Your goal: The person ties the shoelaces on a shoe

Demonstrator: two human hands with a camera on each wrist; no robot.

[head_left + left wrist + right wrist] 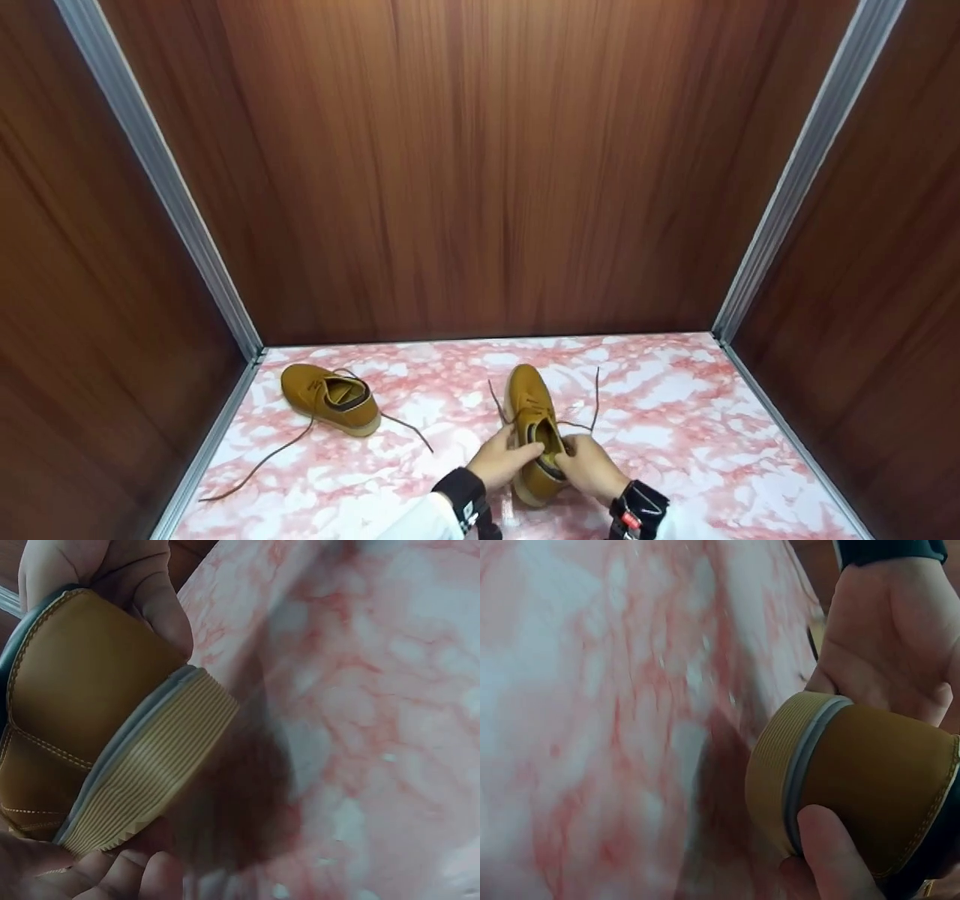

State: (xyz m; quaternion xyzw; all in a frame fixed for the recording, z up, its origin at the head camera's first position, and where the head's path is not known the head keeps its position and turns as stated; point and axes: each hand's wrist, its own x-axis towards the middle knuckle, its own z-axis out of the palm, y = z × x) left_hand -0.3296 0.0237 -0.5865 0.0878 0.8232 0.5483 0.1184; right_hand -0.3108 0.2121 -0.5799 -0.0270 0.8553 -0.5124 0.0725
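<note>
A tan lace-up shoe (530, 390) is held between both hands, its toe pointing to the back wall. My left hand (501, 459) grips its left side, thumb over the opening; in the left wrist view those fingers (124, 874) curl at the ribbed sole (154, 765). From the other side, my right hand (592, 466) grips the shoe near its collar. One of its fingers lies along the tan heel (870, 780) in the right wrist view. Loose brown laces (597, 397) trail out on both sides. Beneath the heel, a dark shadow falls on the tabletop.
A matching tan shoe (326, 394) sits at the left, toe toward the back left, its untied laces (259, 466) spread across the pink-and-white marbled tabletop (442, 367). Brown wood panels (480, 172) with metal corner posts (814, 161) enclose the back and both sides.
</note>
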